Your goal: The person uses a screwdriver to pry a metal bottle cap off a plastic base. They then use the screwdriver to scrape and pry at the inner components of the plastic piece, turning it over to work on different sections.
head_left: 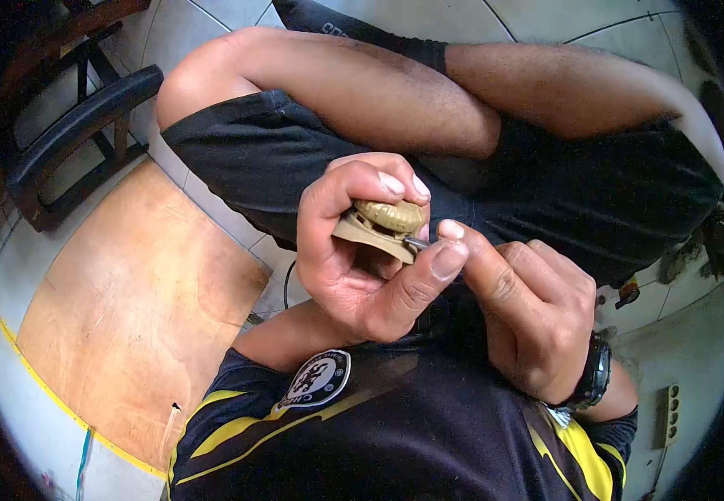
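Note:
My left hand (362, 250) is closed around a small olive-tan piece (391, 217), held above my lap. The piece has a rounded, ribbed dome over a thin, curved, flat part, with a dark gap between them. My left fingertips rest on top of the dome, and the thumb is near the lower edge. From the right, my right hand (529, 309) pinches a thin metal tool (416, 242) between thumb and forefinger. The tool's tip meets the piece near the gap, and the rest of it is hidden by my fingers.
My crossed legs (379, 83) lie beyond my hands on the tiled floor. A wooden board (136, 317) lies at the left, below a dark chair-like frame (78, 142). A power strip (672, 415) is on the floor at the right.

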{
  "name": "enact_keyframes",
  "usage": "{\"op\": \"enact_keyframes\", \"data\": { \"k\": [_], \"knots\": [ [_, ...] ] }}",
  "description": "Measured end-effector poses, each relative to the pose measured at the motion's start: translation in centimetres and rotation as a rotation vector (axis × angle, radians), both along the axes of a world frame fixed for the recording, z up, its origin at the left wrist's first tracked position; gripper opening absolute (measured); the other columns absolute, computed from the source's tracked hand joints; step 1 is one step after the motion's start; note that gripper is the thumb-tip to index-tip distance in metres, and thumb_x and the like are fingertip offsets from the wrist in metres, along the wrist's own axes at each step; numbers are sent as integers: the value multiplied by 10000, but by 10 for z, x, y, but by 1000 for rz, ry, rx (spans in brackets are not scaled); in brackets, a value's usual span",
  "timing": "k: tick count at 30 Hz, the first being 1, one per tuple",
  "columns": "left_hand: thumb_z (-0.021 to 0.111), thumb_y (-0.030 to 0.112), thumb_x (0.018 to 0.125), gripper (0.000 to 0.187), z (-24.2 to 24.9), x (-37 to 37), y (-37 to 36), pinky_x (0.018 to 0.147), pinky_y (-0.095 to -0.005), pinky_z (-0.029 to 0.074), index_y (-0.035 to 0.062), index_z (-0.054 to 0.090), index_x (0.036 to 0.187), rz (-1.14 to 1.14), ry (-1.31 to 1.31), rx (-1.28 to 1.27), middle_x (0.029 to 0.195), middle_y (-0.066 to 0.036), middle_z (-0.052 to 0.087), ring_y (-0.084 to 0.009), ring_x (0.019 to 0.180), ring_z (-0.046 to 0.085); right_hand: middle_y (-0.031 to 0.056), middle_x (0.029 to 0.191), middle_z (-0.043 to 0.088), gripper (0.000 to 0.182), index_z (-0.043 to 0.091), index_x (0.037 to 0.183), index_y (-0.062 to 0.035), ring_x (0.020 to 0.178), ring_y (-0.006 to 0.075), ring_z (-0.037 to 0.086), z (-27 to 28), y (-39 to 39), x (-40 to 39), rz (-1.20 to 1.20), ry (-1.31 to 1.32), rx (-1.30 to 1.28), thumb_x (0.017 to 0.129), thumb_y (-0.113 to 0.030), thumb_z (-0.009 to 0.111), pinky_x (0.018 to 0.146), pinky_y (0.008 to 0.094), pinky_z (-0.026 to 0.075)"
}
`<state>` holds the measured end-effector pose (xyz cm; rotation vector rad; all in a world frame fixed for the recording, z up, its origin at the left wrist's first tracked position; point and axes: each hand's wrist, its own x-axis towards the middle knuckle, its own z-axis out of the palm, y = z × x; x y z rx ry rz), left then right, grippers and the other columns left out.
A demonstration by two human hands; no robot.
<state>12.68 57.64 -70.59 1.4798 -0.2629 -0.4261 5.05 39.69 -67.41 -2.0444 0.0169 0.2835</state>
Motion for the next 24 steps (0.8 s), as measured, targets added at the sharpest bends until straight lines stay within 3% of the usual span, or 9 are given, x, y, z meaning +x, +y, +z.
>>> {"op": "enact_keyframes", "data": {
  "k": [5,7,11,12,13,15,24],
  "knots": [
    [836,100,826,652,3,13,5,777,-259,478,-5,412,1310,-91,-60,46,1159,-169,548,-166,924,546,91,744,578,488,666,1286,-32,597,244,546,-6,1,3,-30,-56,50,810,77,676,544,347,439],
    [798,160,840,743,-7,16,8,704,-244,473,51,352,1424,-102,-88,-78,1168,-192,511,-155,788,551,97,755,588,498,664,1290,-35,601,247,549,-3,-3,3,-42,-41,35,804,72,681,553,347,446],
    [826,351,840,837,-10,20,16,716,-253,475,48,341,1452,-165,-135,-33,1192,-194,519,-167,824,542,111,787,620,523,656,1302,-38,610,249,556,2,-6,8,-60,-129,21,789,54,698,562,346,447],
    [784,461,870,806,-11,18,11,713,-258,476,37,368,1414,-128,-135,-53,1176,-200,523,-165,822,533,114,804,636,522,658,1301,-40,607,240,554,6,-11,12,23,-117,10,787,45,696,551,343,435],
    [784,461,870,806,-10,18,9,713,-258,476,37,368,1414,-133,-132,-54,1176,-200,523,-165,822,533,114,804,636,522,658,1301,-40,607,240,554,7,-10,13,18,-114,9,787,45,696,551,343,435],
    [817,431,853,742,-8,19,10,889,-325,475,-23,441,1303,-121,-168,-68,1156,-192,540,-214,1005,567,110,802,636,514,659,1303,-42,602,228,547,9,-8,15,39,-66,-31,796,37,692,539,343,422],
    [845,312,846,568,2,19,12,799,-291,503,-3,520,1190,-173,-195,121,1098,-171,570,-199,927,590,51,756,601,507,703,1277,-105,578,176,499,18,-5,11,89,-80,-282,774,-41,691,510,319,402]
  ]
}}
